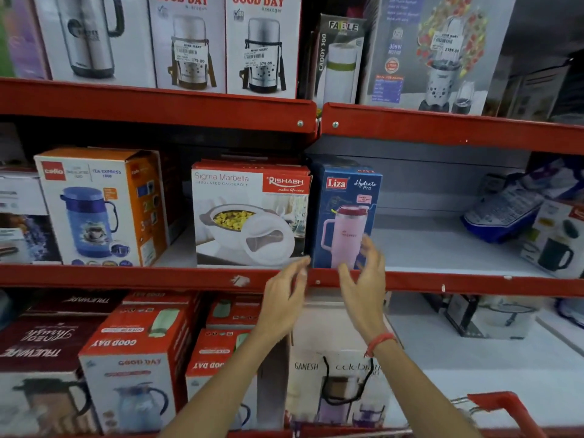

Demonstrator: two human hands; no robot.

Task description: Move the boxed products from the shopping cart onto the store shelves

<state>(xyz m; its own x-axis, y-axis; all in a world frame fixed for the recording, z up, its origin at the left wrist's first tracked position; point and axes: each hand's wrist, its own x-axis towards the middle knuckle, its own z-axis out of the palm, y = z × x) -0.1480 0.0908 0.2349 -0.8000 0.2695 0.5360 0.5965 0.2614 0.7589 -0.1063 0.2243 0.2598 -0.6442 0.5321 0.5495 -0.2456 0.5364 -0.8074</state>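
Note:
A blue Liza tumbler box (346, 210) stands upright on the middle red shelf (126, 278), right beside a white and red Sigma Marbella casserole box (249, 213). My left hand (284, 295) hovers open just below the box's lower left corner, in front of the shelf lip. My right hand (363, 279) is open too, its fingers spread in front of the box's lower right corner, apparently without gripping it. A red thread is on my right wrist. The red rim of the shopping cart (502, 403) shows at the bottom right.
An orange Cello flask box (101, 207) stands left of the casserole box. Bare grey shelf floor (436, 245) lies right of the blue box, up to a tilted blue package (505, 210). Good Day flask boxes (132, 368) and a Ganesh box (335, 384) fill the lower shelf.

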